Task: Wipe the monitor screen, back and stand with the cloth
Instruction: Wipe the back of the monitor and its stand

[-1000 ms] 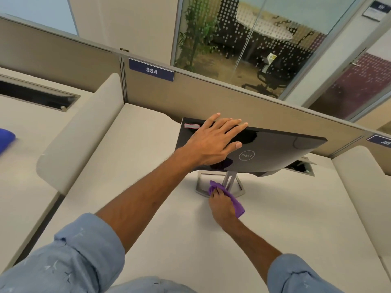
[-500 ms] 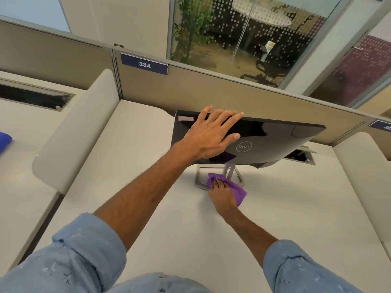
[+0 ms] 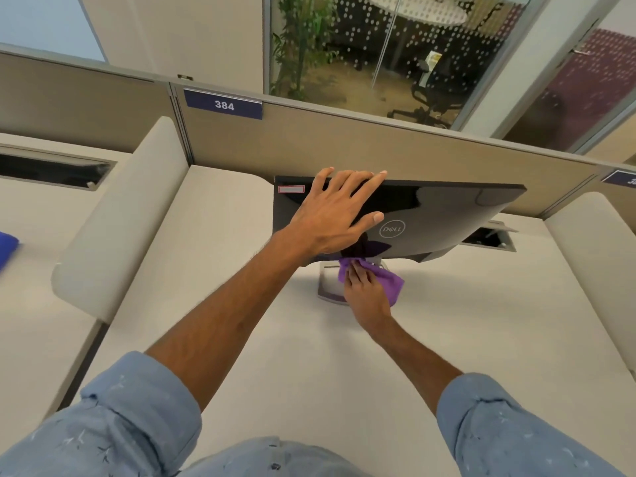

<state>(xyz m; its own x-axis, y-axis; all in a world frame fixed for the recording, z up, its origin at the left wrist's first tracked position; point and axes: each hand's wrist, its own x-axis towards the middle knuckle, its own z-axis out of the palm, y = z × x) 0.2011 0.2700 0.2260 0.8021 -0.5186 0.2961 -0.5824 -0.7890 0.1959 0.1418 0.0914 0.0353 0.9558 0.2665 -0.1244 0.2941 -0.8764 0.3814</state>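
The monitor [image 3: 447,218] is tilted, glossy back up. The left hand [image 3: 330,218] lies flat on it, fingers straight, bracing a likely tippy, fragile panel. Under the monitor the right hand [image 3: 366,290] presses the limp cloth [image 3: 390,282] on the stand [image 3: 327,287], fingers flat.

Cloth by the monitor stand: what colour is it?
The cloth is purple, seen in the head view.

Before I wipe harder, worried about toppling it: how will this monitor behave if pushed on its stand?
Probably top-heavy: the monitor is a wide panel on a narrow stand, so a high push may rock it. The left hand lying flat on its back likely steadies it. Its glossy back looks slippery, so the cloth should slide easily.
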